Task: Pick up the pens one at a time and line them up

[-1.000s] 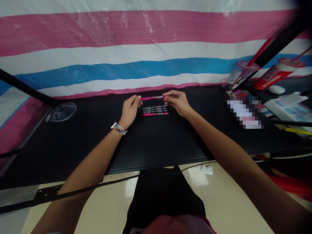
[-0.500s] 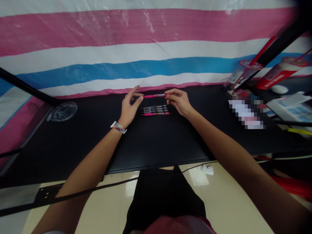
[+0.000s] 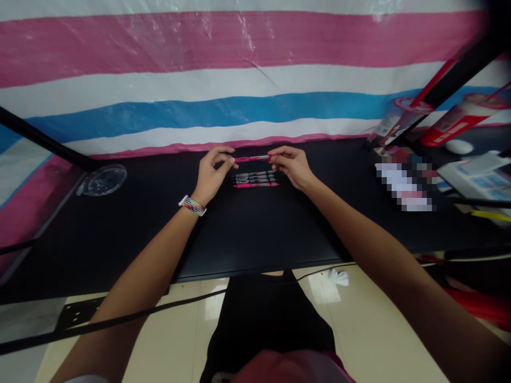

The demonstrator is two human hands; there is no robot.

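A pink pen lies crosswise between my two hands, near the back of the black table. Its left end is pinched by my left hand, which has a multicoloured band at the wrist. Thumb and fingers of my right hand grip the red end of the same pen. Just in front of it, several dark pens rest side by side on the table, with another pink pen nearest to me.
A clear round plastic lid is at the left on the black table. At the right are two cups with red straws, a white rounded object and packets. Black frame bars slant at both sides.
The fingers of my left hand, raised and spread before, have come down and closed on the pen's left end. My right hand keeps its grip on the other end.
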